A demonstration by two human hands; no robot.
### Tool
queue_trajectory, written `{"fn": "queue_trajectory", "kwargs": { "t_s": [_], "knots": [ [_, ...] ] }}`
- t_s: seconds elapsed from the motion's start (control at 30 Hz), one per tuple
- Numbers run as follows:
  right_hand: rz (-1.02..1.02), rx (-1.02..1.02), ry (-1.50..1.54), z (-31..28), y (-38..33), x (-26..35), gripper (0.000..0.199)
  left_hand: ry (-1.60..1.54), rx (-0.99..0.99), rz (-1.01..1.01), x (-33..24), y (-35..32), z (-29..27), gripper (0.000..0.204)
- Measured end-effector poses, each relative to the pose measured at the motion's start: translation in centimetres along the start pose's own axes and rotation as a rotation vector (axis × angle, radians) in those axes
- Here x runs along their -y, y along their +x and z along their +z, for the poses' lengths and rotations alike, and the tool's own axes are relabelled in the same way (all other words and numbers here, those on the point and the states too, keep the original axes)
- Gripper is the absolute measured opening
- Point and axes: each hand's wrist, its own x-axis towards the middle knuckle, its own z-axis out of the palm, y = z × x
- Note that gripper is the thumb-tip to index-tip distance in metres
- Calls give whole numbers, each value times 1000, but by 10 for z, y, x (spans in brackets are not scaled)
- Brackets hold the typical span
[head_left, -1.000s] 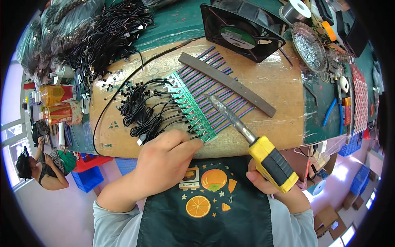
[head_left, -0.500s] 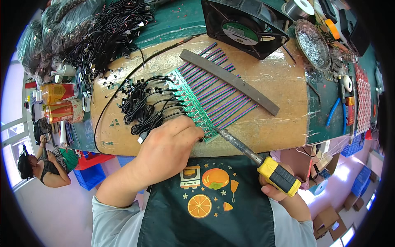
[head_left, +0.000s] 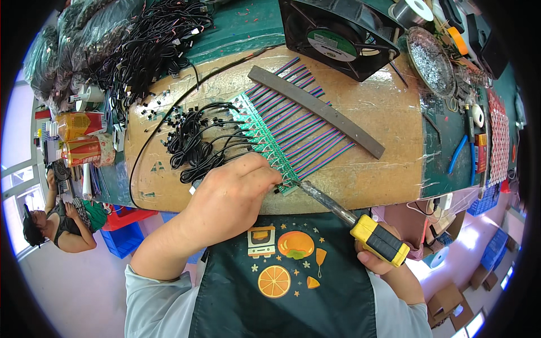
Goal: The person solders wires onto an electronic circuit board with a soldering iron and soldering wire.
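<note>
My left hand (head_left: 234,191) is closed in a pinch at the near end of a row of green circuit boards (head_left: 264,135). At its fingertips a bit of black cable (head_left: 276,190) shows; the rest is hidden by the hand. My right hand (head_left: 375,260) grips a soldering iron (head_left: 380,239) by its yellow and black handle. The iron's tip meets the near end of the boards, just right of my left fingertips. Bundled black cables (head_left: 194,141) run to the boards' left edge, and striped flat ribbon wires (head_left: 301,135) fan out on the right.
A grey-brown bar (head_left: 315,110) lies across the ribbon wires. Behind it stands a black fan (head_left: 338,39). A round metal dish (head_left: 430,62) and a solder spool (head_left: 414,11) are at the far right. More black cables (head_left: 141,56) pile up far left. Another person (head_left: 62,222) is at left.
The iron's tip has shifted very slightly toward my left fingertips, and its handle moved a little left. My left hand keeps its pinch at nearly the same spot.
</note>
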Motion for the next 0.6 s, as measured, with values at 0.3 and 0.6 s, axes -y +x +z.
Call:
{"fn": "queue_trajectory", "kwargs": {
  "t_s": [0.3,0.6],
  "knots": [
    [145,-95,175,12,-2,5,29,-3,-11,-1,0,0,1,14],
    [185,-28,273,4,-8,4,19,-29,-26,-11,-2,0,0,14]
  ]
}}
